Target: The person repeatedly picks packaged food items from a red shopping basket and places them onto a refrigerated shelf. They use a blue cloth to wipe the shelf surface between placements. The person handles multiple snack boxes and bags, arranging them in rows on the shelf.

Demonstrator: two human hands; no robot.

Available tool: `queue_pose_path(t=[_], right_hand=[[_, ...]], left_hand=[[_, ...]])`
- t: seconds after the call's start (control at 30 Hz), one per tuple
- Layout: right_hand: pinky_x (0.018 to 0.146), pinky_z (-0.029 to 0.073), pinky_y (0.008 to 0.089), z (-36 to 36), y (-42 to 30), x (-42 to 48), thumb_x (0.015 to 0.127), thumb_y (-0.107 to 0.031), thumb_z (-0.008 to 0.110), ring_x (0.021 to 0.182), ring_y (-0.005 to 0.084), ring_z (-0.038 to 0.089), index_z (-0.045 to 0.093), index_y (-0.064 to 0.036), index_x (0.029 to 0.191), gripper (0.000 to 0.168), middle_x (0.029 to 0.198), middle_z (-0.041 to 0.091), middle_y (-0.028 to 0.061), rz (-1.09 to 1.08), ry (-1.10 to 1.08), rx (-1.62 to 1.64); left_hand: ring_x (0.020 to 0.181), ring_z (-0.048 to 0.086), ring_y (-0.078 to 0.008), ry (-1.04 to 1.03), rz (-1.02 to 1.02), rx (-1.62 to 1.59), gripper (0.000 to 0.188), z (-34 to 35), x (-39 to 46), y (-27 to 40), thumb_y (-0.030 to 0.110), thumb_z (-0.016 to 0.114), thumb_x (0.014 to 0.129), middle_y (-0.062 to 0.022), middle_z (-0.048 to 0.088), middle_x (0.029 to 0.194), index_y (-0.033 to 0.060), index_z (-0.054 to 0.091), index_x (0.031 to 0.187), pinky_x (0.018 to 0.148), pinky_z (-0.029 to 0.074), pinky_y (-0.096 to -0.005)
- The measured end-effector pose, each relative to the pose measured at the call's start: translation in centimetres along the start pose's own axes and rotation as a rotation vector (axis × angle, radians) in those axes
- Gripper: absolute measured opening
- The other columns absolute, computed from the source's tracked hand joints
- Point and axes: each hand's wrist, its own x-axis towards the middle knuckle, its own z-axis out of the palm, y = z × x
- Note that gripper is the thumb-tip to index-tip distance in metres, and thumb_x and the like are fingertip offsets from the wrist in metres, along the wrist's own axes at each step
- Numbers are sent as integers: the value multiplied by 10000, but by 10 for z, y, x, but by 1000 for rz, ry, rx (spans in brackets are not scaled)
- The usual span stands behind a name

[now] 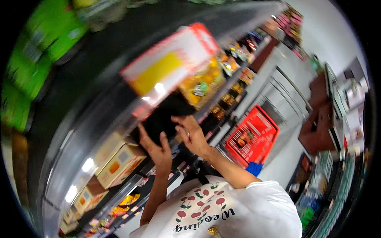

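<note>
Both my hands are raised in front of a store shelf. My left hand [156,148] has its fingers and thumb spread, with nothing in it. My right hand [190,134] is beside it, fingers partly bent, also holding nothing. Just beyond my fingertips is a dark gap in the shelf, below a blurred red and white sign [169,62] with a yellow panel. Past the gap sits a box of yellow packaged goods [204,86]. Nearer my left hand stand beige cartons [119,163] with an orange picture.
A red shopping basket [253,136] rests in a metal cart [285,92] to my right. Green boxes [44,44] line an upper shelf. Snack packets [128,199] lie on a lower shelf. A dark red counter [320,119] stands across the aisle.
</note>
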Motion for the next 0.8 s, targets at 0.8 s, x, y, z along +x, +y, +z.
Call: queue_pose_path(t=[0.8], right_hand=[[694,640,397,-157,282,-347,1008,-85,532,940,231,699,483,-69,1441,437,1216,652,153,1474,769,367]], left_hand=[[1301,500,-389,-503,428,151,339,76,-71,43,60,595,967,-195,573,1391,-25,610,1295,1110,344,-545]])
